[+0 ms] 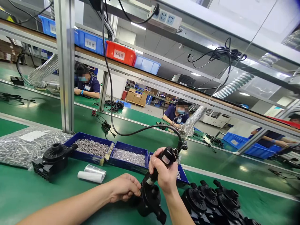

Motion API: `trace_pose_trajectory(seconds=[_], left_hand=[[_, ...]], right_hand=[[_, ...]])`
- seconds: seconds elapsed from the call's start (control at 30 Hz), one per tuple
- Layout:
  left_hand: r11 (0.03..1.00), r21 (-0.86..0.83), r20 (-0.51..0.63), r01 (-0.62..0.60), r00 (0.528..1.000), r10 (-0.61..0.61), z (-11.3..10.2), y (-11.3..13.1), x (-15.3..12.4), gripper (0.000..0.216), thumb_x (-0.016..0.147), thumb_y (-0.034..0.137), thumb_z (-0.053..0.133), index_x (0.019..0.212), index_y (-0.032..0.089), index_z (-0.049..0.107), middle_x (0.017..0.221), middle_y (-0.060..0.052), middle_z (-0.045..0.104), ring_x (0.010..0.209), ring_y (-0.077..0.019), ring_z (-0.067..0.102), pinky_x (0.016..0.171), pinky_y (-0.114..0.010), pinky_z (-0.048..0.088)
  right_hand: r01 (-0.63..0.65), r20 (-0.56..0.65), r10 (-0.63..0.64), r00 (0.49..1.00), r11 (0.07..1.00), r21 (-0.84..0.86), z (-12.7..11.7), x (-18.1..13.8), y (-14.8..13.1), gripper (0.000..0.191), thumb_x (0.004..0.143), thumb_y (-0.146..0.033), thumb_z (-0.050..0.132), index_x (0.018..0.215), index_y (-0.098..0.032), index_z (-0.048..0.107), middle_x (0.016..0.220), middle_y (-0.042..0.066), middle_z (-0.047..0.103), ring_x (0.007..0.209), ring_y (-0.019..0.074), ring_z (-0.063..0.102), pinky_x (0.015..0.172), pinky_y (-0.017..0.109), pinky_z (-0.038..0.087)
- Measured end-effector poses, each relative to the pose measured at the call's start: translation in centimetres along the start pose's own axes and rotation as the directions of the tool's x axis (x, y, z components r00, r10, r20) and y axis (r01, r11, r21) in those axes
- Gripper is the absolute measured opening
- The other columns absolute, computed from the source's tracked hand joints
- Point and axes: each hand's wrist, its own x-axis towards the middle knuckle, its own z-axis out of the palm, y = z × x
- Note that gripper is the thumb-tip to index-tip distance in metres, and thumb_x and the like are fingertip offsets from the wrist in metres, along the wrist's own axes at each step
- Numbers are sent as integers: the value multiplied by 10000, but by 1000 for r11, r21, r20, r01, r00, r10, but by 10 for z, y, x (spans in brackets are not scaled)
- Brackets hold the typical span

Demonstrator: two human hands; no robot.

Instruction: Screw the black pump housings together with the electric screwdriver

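Observation:
My right hand is wrapped round a black electric screwdriver, tilted with its lower end down against a black pump. A cable runs up from the screwdriver's top. My left hand is closed, thumb and fingers pinched at the left edge of that pump, close below the screwdriver's tip. The tip itself is hidden. Behind my hands stand blue trays of small metal screws: one of longer screws, one of shorter ones, and a third partly covered by my right hand.
Several finished-looking black pumps stand at the right, and another black pump at the left. A bag of metal screws and a white roll lie on the green bench. A metal post rises at the left; co-workers sit beyond.

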Motion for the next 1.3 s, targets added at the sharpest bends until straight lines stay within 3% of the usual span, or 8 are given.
trace_pose_trajectory(seconds=[0.3,0.4,0.5,0.63,0.73,0.9,1.1,1.3], left_hand=[[999,51,4,3,1000,-4,0,1,-2,460,425,343,859,816,183,675,593,12,579,444,-77,337,415,-214,179],[990,139,4,-24,1000,24,1,4,-3,505,449,446,865,831,185,662,620,15,567,468,-85,356,432,-224,202],[949,302,-2,-90,995,95,-5,12,-8,469,583,562,794,824,182,662,639,10,554,501,-119,432,467,-235,295],[739,649,-83,-180,949,304,-30,29,-20,193,788,380,690,797,197,629,755,-37,625,700,-217,611,653,-301,475],[485,868,-120,-107,902,415,-50,37,-26,137,727,111,707,689,195,605,801,-84,672,923,-312,662,874,-378,494],[215,976,-73,-16,914,399,-55,28,-20,190,729,2,710,717,191,712,815,-94,732,891,-341,717,837,-382,515],[35,994,88,-108,926,368,-53,22,-12,207,777,-10,736,816,189,780,943,-124,759,948,-366,725,823,-387,518],[6,987,153,-163,936,317,-54,23,-14,156,818,34,735,820,187,766,949,-108,738,943,-353,719,853,-395,531]], right_hand=[[-7,-6,7,1000,1000,-27,0,-3,-3,166,974,-306,724,1027,-221,591,703,-26,633,492,140,570,496,250,454],[-9,3,9,1000,999,-35,1,-5,-5,171,978,-313,722,1021,-222,585,640,-51,575,475,139,544,495,251,440],[-9,0,9,1000,999,-49,-1,-3,-6,177,969,-313,728,1023,-217,589,745,-8,659,492,146,577,498,266,466],[18,-1,-19,1000,998,-57,-5,1,-8,185,966,-309,744,1013,-213,593,834,22,702,520,150,606,531,285,513],[-7,-101,-5,995,992,-123,-2,2,-10,243,962,-361,771,1025,-209,593,763,8,664,556,167,607,552,294,530],[-66,-264,-4,965,964,-258,2,-1,-12,335,936,-443,814,1040,-204,603,772,10,656,607,176,614,575,292,557],[-42,-202,-22,979,951,-306,-8,0,-5,358,927,-467,833,1017,-189,626,736,10,628,585,174,590,528,273,538],[-42,-178,-11,984,956,-290,-8,1,-6,355,936,-465,820,1019,-187,615,727,11,621,586,179,592,531,277,532]])
